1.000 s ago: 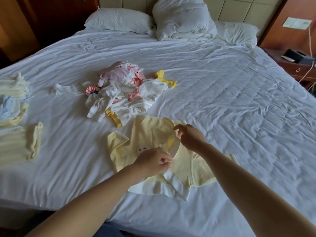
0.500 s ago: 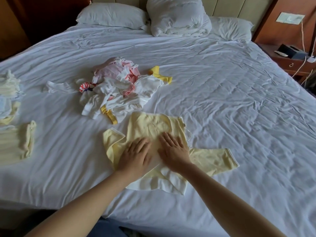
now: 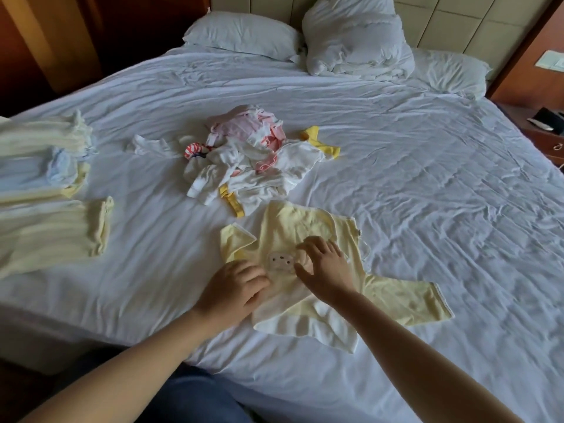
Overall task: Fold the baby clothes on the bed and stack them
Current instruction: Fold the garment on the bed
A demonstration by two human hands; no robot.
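White bed (image 3: 427,148), unfolded pile (image 3: 253,166) beyond yellow shirt (image 3: 293,221)

Two pillows (image 3: 241,35) (image 3: 451,71), one bunched duvet (image 3: 357,38), one spread yellow shirt (image 3: 293,221), one jumbled clothes heap (image 3: 253,166), two folded piles (image 3: 45,160) (image 3: 52,236).

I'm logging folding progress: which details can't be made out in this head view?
Head view throughout:
Folded pale yellow and blue stack: blurred, cut by the left edge; count unclear.
Jumbled white, pink and yellow clothes pile: pieces overlap; count unclear.
Pale yellow baby shirt: left hand and right hand cover its middle; pinching or pressing, cannot tell.
Dark object on wooden nightstand: cut by right edge.
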